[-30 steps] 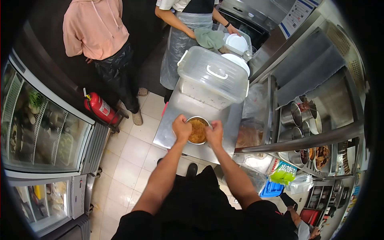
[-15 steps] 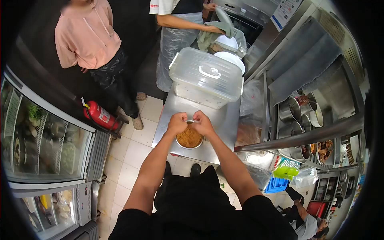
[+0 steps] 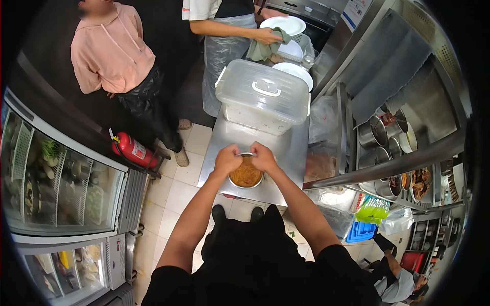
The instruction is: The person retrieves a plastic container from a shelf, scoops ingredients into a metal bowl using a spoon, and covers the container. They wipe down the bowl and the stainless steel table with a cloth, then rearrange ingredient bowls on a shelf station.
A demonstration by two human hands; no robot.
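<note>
A round metal bowl (image 3: 262,178) with orange-brown, crumbly-looking food (image 3: 246,173) in it stands near the front edge of the steel table (image 3: 286,173). My left hand (image 3: 227,159) is closed on the far left of its rim. On the far right of the same rim, my right hand (image 3: 263,157) is closed too, thumbs and fingertips close together. Exactly how the fingertips press the rim is partly hidden. Beyond the hands sits a large translucent plastic box (image 3: 255,120) with its white-handled lid (image 3: 240,81) on.
Across the table a co-worker wipes a white plate (image 3: 283,24) with a green cloth (image 3: 265,50). Another person in a pink hoodie (image 3: 115,48) stands at left, near a fire extinguisher (image 3: 133,149) and glass-door fridge (image 3: 61,168). At right, a metal rack (image 3: 377,173) holds pots.
The co-worker's plate has turned from edge-on to flatter, the cloth on its edge. My view has shifted slightly; both my hands stay on the bowl's rim.
</note>
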